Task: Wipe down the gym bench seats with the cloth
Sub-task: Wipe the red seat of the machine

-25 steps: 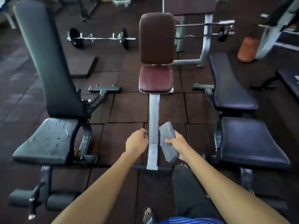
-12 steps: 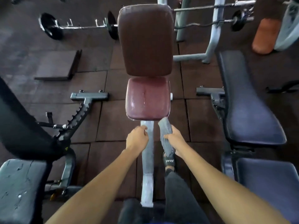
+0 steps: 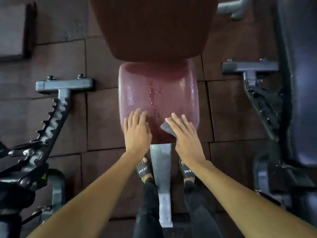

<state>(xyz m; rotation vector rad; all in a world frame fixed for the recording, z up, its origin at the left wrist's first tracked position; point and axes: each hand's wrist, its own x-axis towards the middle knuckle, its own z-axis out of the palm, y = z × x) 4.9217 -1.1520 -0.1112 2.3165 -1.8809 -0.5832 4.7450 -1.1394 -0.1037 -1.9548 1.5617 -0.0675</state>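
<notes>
A maroon bench seat lies right below me, with wet streaks down its middle. Its brown backrest rises behind it. My left hand rests flat on the seat's near left part, fingers straight. My right hand presses a grey cloth flat onto the seat's near right part; only the cloth's left edge shows from under the fingers.
The bench's grey metal beam runs between my two sandalled feet. A black bench's toothed adjuster frame stands on the left. A dark padded bench stands on the right. Brown rubber floor tiles surround the seat.
I have stepped up close to the maroon seat. Both hands moved forward from above the beam onto the seat. The cloth, earlier held upright, now lies flat under my right hand.
</notes>
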